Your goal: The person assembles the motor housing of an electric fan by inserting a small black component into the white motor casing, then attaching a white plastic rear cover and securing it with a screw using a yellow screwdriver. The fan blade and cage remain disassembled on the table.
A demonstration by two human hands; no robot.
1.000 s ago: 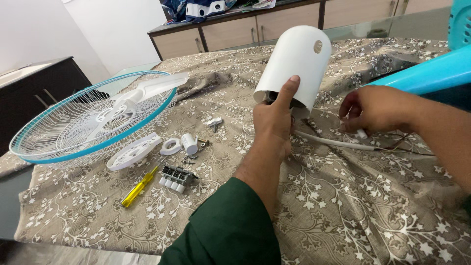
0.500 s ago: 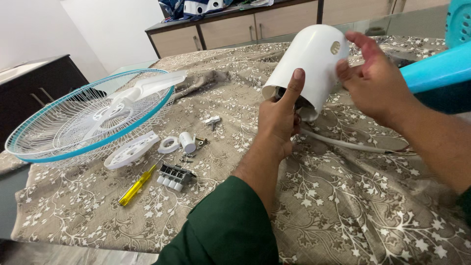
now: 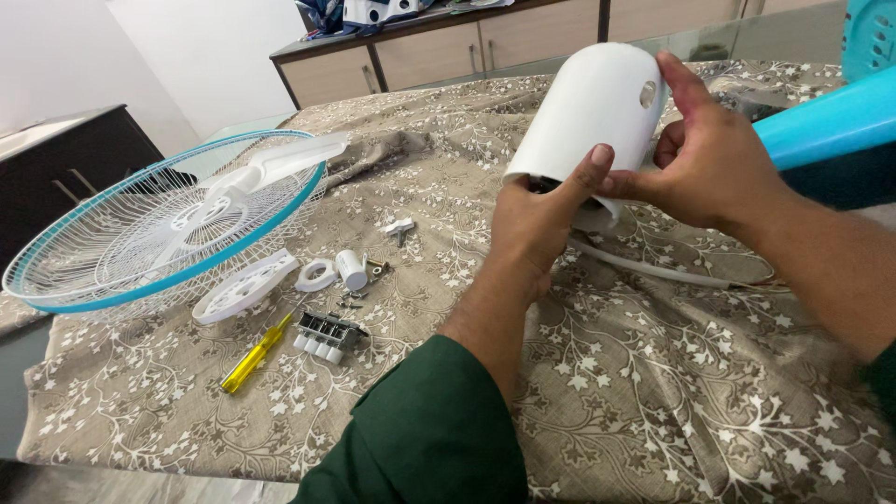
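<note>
Apparently hollow white cover (image 3: 593, 107), both hands (image 3: 537, 219) gripping

A table draped in a beige floral cloth (image 3: 653, 392) carries, toward nine o'clock, a blue-rimmed fan grille (image 3: 140, 233), with a yellow screwdriver (image 3: 252, 357), a white switch block (image 3: 324, 338), a white ring (image 3: 317, 275) and a white cable (image 3: 653, 266) at three o'clock.

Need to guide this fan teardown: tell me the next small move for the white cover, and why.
Probably ease the white cover up off the motor. Both the left hand and right hand grip it, its lower rim is tilted clear of the cloth, and dark parts show inside.
</note>
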